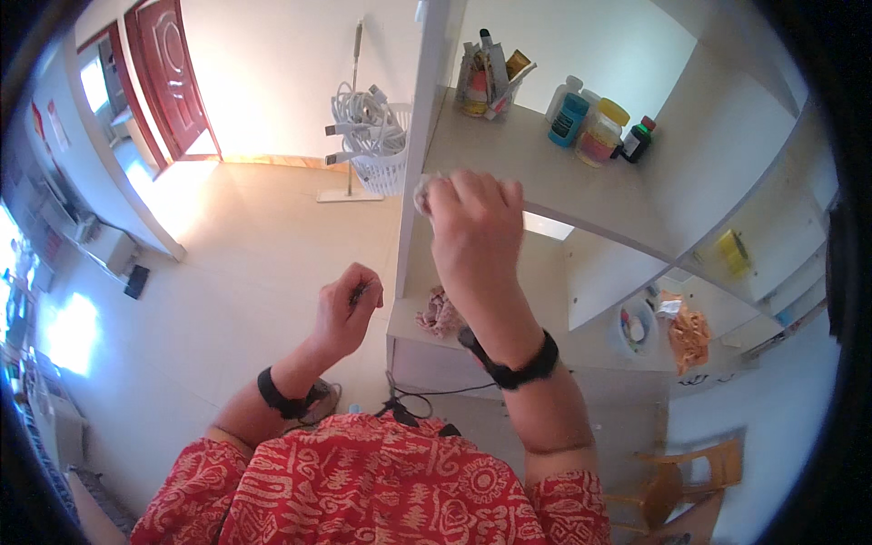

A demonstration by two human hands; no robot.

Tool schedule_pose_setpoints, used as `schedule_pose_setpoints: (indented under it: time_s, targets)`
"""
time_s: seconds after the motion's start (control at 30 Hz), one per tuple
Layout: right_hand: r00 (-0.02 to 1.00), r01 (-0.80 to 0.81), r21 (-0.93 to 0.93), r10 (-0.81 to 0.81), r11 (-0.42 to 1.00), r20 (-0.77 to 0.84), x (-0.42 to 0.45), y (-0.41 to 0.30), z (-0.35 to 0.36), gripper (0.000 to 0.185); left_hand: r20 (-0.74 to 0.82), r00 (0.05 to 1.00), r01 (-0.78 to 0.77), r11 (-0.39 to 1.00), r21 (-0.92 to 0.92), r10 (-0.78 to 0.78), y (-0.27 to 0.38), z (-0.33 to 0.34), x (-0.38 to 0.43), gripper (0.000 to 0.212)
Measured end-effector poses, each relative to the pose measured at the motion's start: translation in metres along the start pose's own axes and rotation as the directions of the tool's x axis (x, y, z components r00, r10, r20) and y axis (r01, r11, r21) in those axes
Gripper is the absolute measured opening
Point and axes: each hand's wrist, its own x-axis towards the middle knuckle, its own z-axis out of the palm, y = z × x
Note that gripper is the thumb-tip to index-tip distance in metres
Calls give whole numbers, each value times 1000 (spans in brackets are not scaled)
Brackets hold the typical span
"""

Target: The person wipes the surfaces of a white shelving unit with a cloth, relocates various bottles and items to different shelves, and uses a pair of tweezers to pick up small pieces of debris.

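My right hand (477, 211) is closed around a pale wadded cloth (430, 195), part of which sticks out at its left side, by the front edge of a grey-white shelf (518, 157). My left hand (349, 306) is curled in front of my chest, over the floor, with something small and dark showing between thumb and fingers; I cannot tell what it is. A crumpled pinkish cloth (439, 313) lies on the lower shelf, below my right hand. On the upper shelf stand a blue bottle (569, 120), a yellow-lidded jar (602, 133) and a dark bottle with a red cap (639, 140).
A holder with packets and tubes (485, 82) stands at the upper shelf's left. Beyond the unit are a white basket of cables (381, 170) and a flat mop (349, 195). A plastic tub (637, 327), an orange bag (689, 340) and a wooden chair (681, 484) are at right.
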Motion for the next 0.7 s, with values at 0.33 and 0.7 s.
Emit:
schedule_pose_setpoints:
  time_s: [0.33,0.7]
  targets:
    - [933,-354,492,339,795,123,-137,31,-28,19,-160,979,123,992,-21,-125,-9,10,-24,20]
    - [871,-467,426,485,775,74,-194,79,-73,19,-411,850,-158,903,400,330,-15,48,37,24]
